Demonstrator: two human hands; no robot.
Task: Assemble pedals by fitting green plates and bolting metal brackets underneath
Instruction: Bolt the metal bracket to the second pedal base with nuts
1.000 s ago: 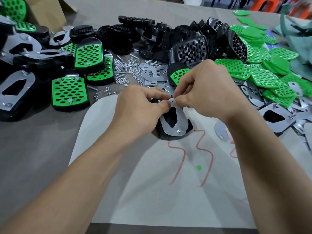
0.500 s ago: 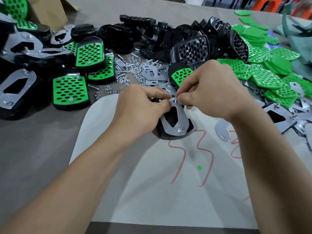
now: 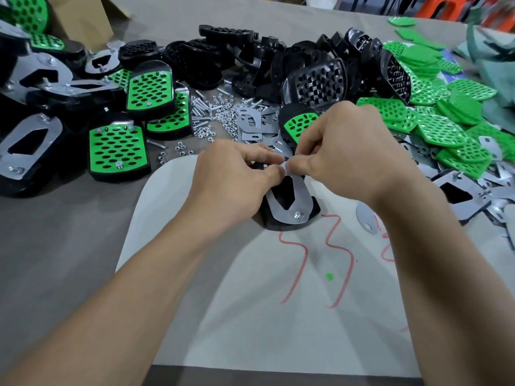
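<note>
Metal bracket (image 3: 302,199) atop black pedal (image 3: 278,225), far end pinched by left hand (image 3: 231,181), right hand (image 3: 345,154).

Red hand-drawn marks (image 3: 338,246) on white sheet (image 3: 250,330), approx "53"; others unreadable.

Both hands meet over one black pedal (image 3: 289,222) lying upside down on the white sheet (image 3: 250,330). Left hand (image 3: 237,185) and right hand (image 3: 348,154) both pinch the far end of the metal bracket (image 3: 302,195) on top, bolt (image 3: 298,214) in its near end. Finished pedals (image 3: 117,151) piled left, loose green plates (image 3: 446,121) right, nuts and bolts (image 3: 211,112) far middle.
</note>
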